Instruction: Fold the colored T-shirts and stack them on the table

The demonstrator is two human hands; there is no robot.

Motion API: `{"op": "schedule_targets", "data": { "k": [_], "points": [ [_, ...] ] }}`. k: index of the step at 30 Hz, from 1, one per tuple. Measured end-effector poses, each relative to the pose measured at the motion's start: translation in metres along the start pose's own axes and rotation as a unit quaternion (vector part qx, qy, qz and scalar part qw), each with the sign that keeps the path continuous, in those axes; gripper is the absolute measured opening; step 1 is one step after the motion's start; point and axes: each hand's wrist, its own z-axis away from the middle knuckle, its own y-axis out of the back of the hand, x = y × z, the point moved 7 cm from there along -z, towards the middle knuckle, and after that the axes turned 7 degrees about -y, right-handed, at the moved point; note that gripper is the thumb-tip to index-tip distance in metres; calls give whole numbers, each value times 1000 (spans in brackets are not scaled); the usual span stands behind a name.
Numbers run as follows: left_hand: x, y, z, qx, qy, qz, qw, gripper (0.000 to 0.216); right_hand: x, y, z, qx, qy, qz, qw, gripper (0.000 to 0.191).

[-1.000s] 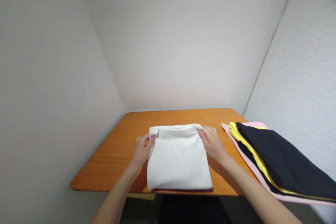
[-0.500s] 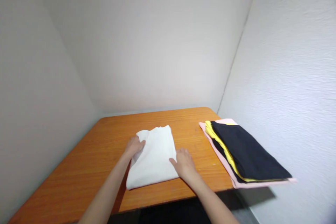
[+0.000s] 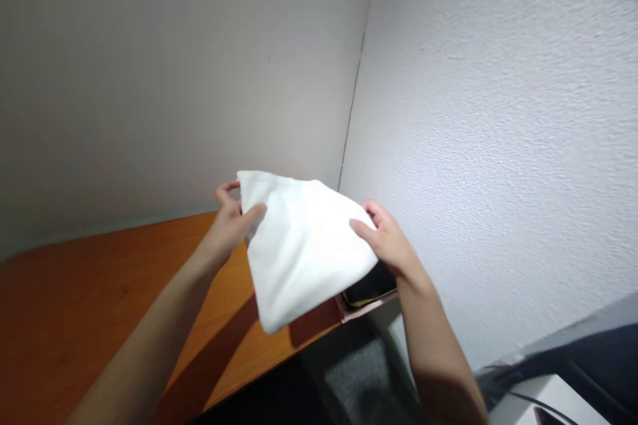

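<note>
A folded white cloth [image 3: 309,239] hangs in the air above the right part of the table, tilted, between my two hands. My left hand [image 3: 234,218] grips its left edge, thumb on the front face and fingers behind. At its right edge my right hand [image 3: 383,232] pinches the cloth the same way. Beneath and behind the cloth, a pile of folded fabric is mostly hidden; a black folded piece [image 3: 373,284] with a yellow edge shows, over a pink piece [image 3: 369,307].
The brown wooden table [image 3: 124,292] stretches to the left, its front edge running diagonally. A textured white wall [image 3: 488,146] stands close on the right. At the lower right are a white box-like object [image 3: 553,402] with a cable and some dark material [image 3: 588,358].
The white cloth has been lifted off the table and carried right, over the folded pile. Both hands now grip its sides. The camera view has turned to the right.
</note>
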Motion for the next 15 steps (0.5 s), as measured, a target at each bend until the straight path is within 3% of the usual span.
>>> {"op": "schedule_targets", "data": {
  "k": [3, 7, 11, 15],
  "points": [
    [12, -65, -20, -37, -49, 29, 998, 75, 24, 60, -6, 36, -54, -21, 998, 32],
    [-46, -121, -14, -96, -15, -11, 995, 84, 110, 97, 1, 34, -158, 45, 986, 35],
    [-98, -133, 25, -114, 0, -96, 989, 90, 205, 118, 23, 40, -226, 203, 952, 33],
    [-106, -136, 71, -116, 13, -111, 987, 86, 252, 128, 37, 21, -233, 217, 948, 44]
  ]
}}
